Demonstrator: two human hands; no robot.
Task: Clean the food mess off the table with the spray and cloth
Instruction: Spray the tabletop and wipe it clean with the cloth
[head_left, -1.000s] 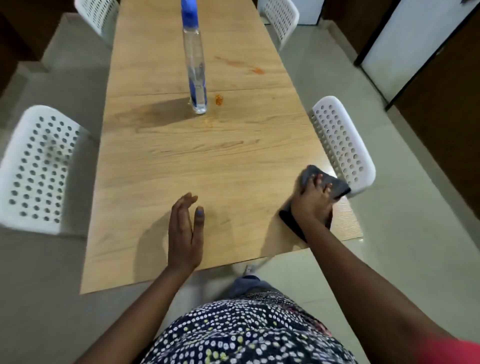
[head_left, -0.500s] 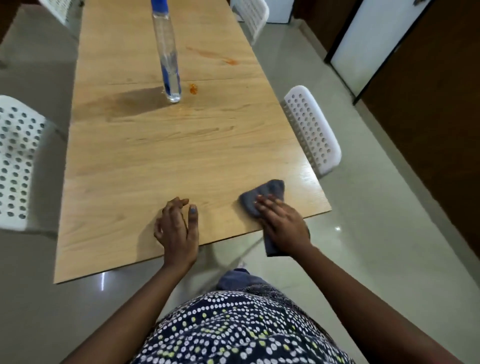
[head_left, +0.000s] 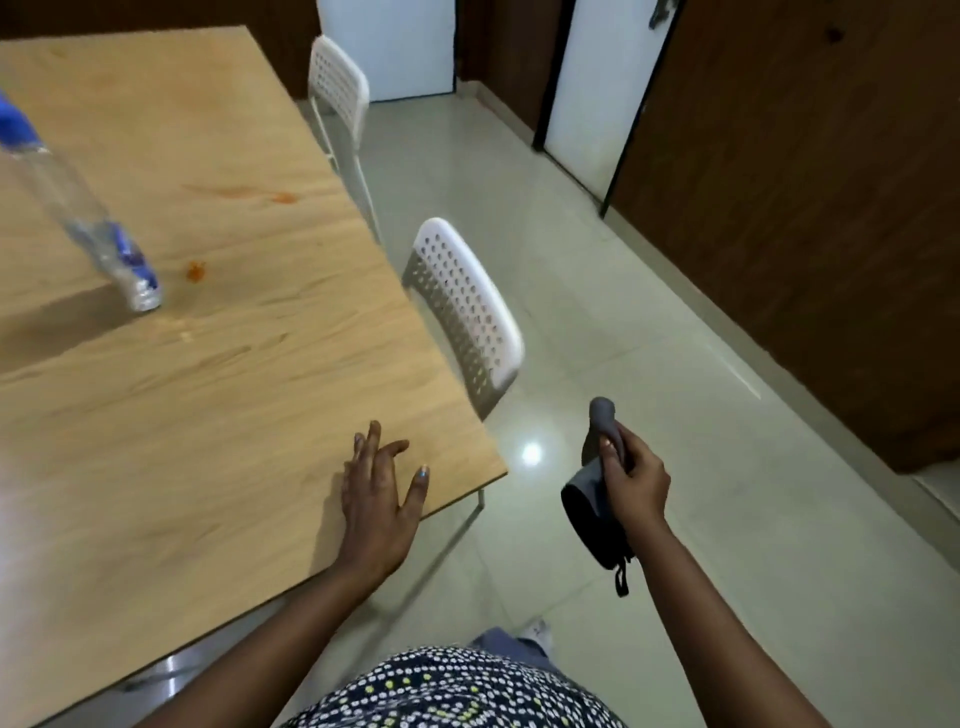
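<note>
My right hand (head_left: 631, 480) holds a dark grey cloth (head_left: 592, 499) in the air over the floor, off the right of the wooden table (head_left: 218, 395). My left hand (head_left: 382, 493) lies flat with spread fingers on the table's near right corner. A clear spray bottle with a blue top (head_left: 78, 208) stands at the table's left side. Just right of its base sits an orange food spot (head_left: 196, 270). An orange smear (head_left: 260, 195) lies farther back.
Two white perforated chairs stand along the table's right edge, one near (head_left: 467, 312) and one farther back (head_left: 340, 88). Pale tiled floor (head_left: 597, 322) stretches to the right, up to brown wooden wall panels and a white door (head_left: 597, 93).
My right hand lifted the cloth off the table's near edge and carried it out to the right over the floor. The view swung right. My left hand's fingers spread open.
</note>
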